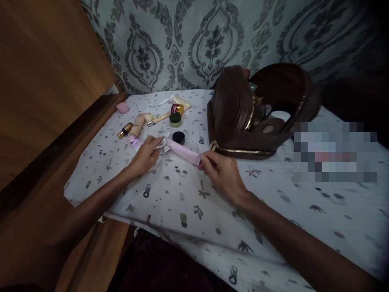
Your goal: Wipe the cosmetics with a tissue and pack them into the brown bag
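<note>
A pale pink squeeze tube (184, 152) is held just above the patterned cloth, slanting down to the right. My right hand (223, 172) pinches its flat end between thumb and fingers. At the other end, my left hand (146, 156) is closed on a white, crumpled cloth or tissue (161, 155) against the tube's narrow tip; the fingers partly hide that end. Just behind the tube sits a small jar with a black lid (178, 137). Close to my left hand lies a white and purple tube (134, 141), partly covered by the hand.
An open brown bag (227, 109) with gold zips stands at the right back, items inside. At the left back lie a green-lidded jar (175, 119), a red-and-gold jar (177, 109), a brush (161, 118), a gold-black bottle (124, 130) and a pink cup-like piece (122, 107). A wooden panel (45, 61) borders the left.
</note>
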Motion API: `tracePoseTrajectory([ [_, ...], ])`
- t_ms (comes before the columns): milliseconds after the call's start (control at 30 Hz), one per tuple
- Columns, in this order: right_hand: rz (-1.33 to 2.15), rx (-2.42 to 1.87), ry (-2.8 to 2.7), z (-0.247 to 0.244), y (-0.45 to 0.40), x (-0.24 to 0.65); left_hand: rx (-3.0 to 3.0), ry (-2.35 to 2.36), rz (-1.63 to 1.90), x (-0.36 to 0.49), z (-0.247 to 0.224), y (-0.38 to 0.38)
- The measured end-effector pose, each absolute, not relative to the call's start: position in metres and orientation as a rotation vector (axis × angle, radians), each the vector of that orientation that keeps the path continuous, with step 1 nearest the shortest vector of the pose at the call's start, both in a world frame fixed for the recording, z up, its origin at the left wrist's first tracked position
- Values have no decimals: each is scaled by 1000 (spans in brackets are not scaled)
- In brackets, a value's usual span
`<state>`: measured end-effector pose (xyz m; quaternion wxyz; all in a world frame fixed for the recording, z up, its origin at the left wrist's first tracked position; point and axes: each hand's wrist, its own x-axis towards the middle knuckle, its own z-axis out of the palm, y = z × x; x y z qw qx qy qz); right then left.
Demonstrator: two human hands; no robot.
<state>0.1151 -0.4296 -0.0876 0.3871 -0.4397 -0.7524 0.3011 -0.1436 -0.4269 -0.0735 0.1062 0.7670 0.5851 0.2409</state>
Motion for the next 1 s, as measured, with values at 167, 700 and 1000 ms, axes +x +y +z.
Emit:
tracePoseTrajectory([
  [167, 984, -1162, -1796, -94, -424, 113, 2324, 1549, 749, -117, -77, -442],
  [700, 1095, -1185, -1828, -97, -412, 112, 2383, 1792, 677, -141, -81, -422],
  [1000, 1449, -1156, -1848, -80, -402, 93, 1796, 1691, 976, -137, -75, -400],
])
